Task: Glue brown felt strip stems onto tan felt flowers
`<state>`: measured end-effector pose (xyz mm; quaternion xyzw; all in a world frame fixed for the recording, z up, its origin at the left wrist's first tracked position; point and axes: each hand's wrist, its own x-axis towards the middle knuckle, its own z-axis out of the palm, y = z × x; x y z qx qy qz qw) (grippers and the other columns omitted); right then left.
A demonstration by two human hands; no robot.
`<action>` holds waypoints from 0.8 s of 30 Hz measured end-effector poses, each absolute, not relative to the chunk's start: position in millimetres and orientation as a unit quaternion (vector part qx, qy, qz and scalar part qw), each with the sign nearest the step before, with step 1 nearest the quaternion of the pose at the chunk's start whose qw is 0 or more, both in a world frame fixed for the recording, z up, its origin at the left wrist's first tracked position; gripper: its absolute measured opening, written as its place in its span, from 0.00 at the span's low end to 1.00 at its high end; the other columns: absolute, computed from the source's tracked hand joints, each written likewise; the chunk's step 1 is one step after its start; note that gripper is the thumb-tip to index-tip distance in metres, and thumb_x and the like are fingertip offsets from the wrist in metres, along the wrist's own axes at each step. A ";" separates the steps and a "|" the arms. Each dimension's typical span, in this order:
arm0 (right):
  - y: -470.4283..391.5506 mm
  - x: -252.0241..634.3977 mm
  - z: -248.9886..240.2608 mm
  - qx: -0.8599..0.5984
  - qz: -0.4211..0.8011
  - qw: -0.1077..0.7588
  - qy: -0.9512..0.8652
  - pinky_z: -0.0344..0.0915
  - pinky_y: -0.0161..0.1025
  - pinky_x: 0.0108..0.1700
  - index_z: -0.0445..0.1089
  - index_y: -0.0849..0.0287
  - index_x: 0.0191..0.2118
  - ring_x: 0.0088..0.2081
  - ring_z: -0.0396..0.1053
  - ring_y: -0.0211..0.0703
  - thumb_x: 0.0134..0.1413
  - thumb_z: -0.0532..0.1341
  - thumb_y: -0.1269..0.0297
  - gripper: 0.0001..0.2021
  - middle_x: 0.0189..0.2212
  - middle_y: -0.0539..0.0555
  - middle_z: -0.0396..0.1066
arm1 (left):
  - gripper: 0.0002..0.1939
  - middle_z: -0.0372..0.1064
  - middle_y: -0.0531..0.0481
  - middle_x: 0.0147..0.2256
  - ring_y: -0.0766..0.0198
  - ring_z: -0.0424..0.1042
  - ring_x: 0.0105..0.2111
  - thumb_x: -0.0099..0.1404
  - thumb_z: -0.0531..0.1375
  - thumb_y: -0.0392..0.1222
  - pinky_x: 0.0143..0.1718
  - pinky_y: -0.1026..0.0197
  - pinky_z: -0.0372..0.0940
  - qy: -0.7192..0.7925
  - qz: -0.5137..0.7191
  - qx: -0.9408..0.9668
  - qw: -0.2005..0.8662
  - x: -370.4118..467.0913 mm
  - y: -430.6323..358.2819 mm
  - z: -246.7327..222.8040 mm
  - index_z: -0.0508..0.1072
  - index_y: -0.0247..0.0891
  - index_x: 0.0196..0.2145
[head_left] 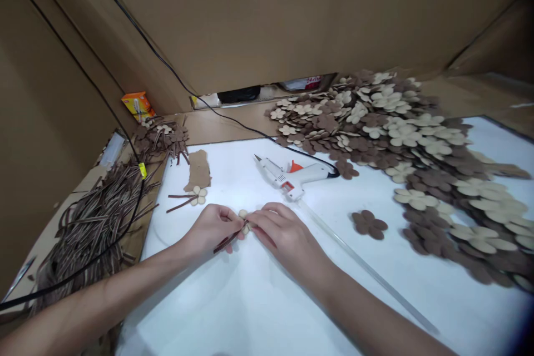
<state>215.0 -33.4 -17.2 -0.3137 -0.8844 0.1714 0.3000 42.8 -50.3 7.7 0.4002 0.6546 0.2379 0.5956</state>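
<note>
Close together over the white board, my two hands meet at a small cream flower cutout with a brown strip against it. My left hand pinches the strip and the flower's left side. The fingertips of my right hand are closed on the flower's right side, and they partly hide it. Up and to the left lies another cream flower with two brown strips sticking out. Beyond my right hand a white glue gun rests on its side, a long clear glue stick in its back.
Brown and cream flower cutouts are heaped at the right and back. A single brown flower lies nearer. Thin strips pile up at left. A black cord runs to the glue gun. A cardboard scrap and an orange box are at back left.
</note>
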 end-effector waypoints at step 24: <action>-46.2 217.3 -18.5 -0.252 -0.088 0.227 -0.937 0.61 0.45 0.43 0.70 0.70 0.44 0.40 0.63 0.49 0.50 0.51 0.83 0.17 0.38 0.61 0.72 | 0.12 0.71 0.50 0.19 0.72 0.62 0.11 0.49 0.62 0.45 0.11 0.69 0.51 0.660 0.237 0.378 0.605 41.3 -46.9 8.0 0.69 0.33 0.19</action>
